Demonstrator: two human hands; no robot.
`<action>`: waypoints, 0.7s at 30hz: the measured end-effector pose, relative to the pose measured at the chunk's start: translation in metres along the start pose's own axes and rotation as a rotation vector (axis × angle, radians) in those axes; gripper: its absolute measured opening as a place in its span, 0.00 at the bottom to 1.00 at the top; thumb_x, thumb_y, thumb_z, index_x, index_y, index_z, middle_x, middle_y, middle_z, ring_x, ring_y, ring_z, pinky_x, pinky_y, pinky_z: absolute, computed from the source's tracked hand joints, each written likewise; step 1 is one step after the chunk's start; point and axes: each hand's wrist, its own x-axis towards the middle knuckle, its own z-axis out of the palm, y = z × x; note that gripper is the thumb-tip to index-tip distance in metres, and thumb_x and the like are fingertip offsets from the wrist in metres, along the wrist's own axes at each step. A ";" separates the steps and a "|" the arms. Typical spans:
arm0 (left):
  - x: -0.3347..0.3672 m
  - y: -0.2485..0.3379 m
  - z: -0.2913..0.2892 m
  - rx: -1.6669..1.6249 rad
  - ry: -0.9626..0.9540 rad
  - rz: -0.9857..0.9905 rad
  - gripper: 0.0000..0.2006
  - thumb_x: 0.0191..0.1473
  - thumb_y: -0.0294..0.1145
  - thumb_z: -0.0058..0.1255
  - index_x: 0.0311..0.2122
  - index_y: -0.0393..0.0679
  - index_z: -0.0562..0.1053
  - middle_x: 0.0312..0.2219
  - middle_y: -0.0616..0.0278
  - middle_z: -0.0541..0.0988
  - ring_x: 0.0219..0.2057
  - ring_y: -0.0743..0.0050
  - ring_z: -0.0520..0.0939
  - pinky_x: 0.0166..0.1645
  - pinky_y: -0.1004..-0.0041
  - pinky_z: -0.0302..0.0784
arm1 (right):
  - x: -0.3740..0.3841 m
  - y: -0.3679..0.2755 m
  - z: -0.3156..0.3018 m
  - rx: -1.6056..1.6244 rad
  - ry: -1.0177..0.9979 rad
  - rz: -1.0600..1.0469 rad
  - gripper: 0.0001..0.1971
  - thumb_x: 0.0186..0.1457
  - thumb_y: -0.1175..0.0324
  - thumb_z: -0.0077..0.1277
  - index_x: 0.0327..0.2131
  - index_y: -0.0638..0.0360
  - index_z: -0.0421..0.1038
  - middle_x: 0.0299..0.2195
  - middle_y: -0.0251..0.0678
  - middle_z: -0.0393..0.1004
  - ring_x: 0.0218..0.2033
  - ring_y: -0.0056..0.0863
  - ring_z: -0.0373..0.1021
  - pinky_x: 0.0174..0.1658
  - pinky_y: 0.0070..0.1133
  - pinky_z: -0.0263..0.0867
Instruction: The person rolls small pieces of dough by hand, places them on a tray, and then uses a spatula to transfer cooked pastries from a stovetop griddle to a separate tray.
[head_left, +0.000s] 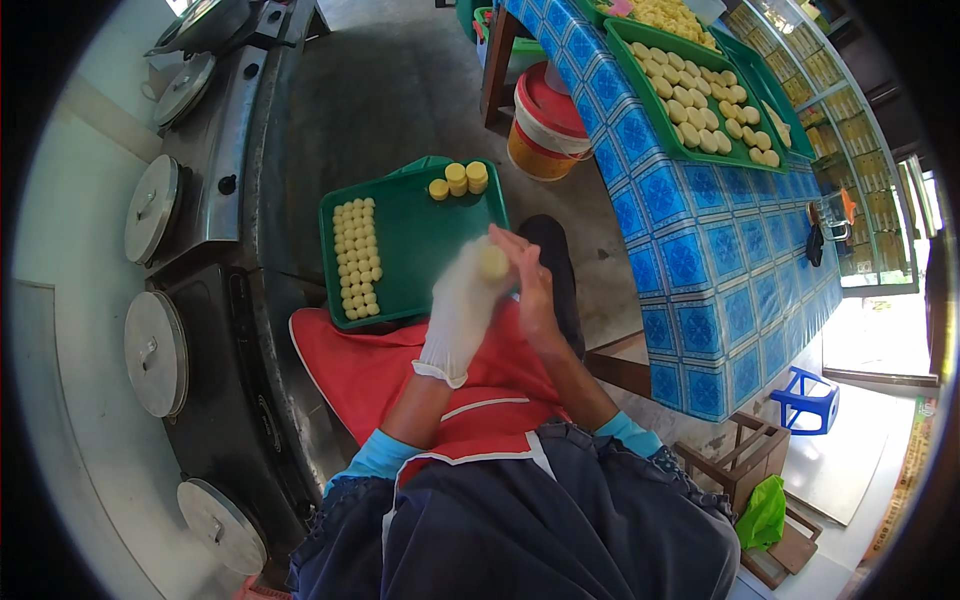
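My left hand (462, 300), in a white glove slightly blurred by motion, holds a pale yellow round of dough (493, 263) near its fingertips. Bare and with its fingers stretched out, my right hand (530, 290) lies along the right side of that round. Both hands are over the near right part of a green tray (420, 240) beside my lap. Small dough balls (357, 250) sit in close rows along the tray's left side. At its far right corner stand stacks of flat yellow dough discs (457, 180). The gloved fingers are partly hidden.
A red apron (350, 350) covers my lap. On the left stands a stove (225, 190) with lidded pots. To the right is a table with a blue checked cloth (690, 270), bearing a green tray of dough rounds (640, 90). A red-lidded bucket (545, 130) stands beneath it.
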 end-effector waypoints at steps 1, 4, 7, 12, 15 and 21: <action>0.000 0.001 -0.003 -0.019 -0.017 -0.057 0.17 0.60 0.32 0.45 0.53 0.37 0.67 0.44 0.59 0.76 0.46 0.70 0.76 0.52 0.70 0.71 | 0.002 0.003 -0.001 0.070 0.008 0.070 0.36 0.66 0.45 0.15 0.53 0.62 0.69 0.52 0.45 0.67 0.56 0.34 0.59 0.61 0.27 0.48; -0.005 0.005 -0.015 0.079 -0.041 -0.147 0.17 0.60 0.35 0.46 0.51 0.38 0.68 0.43 0.59 0.76 0.45 0.69 0.78 0.50 0.69 0.73 | 0.013 0.010 -0.011 0.169 -0.137 0.170 0.38 0.65 0.42 0.15 0.53 0.61 0.69 0.53 0.45 0.67 0.57 0.32 0.59 0.62 0.26 0.47; -0.011 0.001 -0.019 -0.241 0.022 -0.247 0.15 0.60 0.34 0.46 0.49 0.39 0.69 0.42 0.58 0.76 0.42 0.67 0.79 0.47 0.68 0.75 | 0.011 0.008 -0.009 0.191 -0.192 0.241 0.39 0.65 0.41 0.15 0.51 0.62 0.71 0.53 0.44 0.67 0.55 0.32 0.60 0.59 0.26 0.51; -0.004 -0.005 -0.006 -0.114 0.132 -0.132 0.12 0.55 0.26 0.50 0.45 0.37 0.71 0.40 0.56 0.77 0.40 0.65 0.80 0.44 0.68 0.77 | -0.009 0.006 -0.016 -0.128 -0.013 -0.045 0.34 0.67 0.47 0.19 0.51 0.62 0.71 0.51 0.44 0.68 0.51 0.34 0.62 0.54 0.27 0.56; -0.002 -0.008 -0.003 -0.011 0.139 -0.056 0.10 0.58 0.29 0.48 0.43 0.37 0.71 0.40 0.57 0.77 0.39 0.66 0.80 0.45 0.67 0.77 | -0.007 0.000 -0.018 -0.549 -0.020 -0.321 0.30 0.68 0.52 0.22 0.51 0.63 0.70 0.49 0.45 0.69 0.49 0.37 0.62 0.54 0.28 0.56; -0.003 -0.008 -0.003 -0.278 0.088 -0.120 0.10 0.59 0.30 0.47 0.43 0.38 0.71 0.38 0.59 0.76 0.40 0.68 0.79 0.44 0.66 0.77 | -0.006 0.001 -0.011 -0.333 0.030 -0.257 0.26 0.67 0.57 0.26 0.50 0.66 0.70 0.47 0.45 0.69 0.48 0.40 0.61 0.54 0.31 0.55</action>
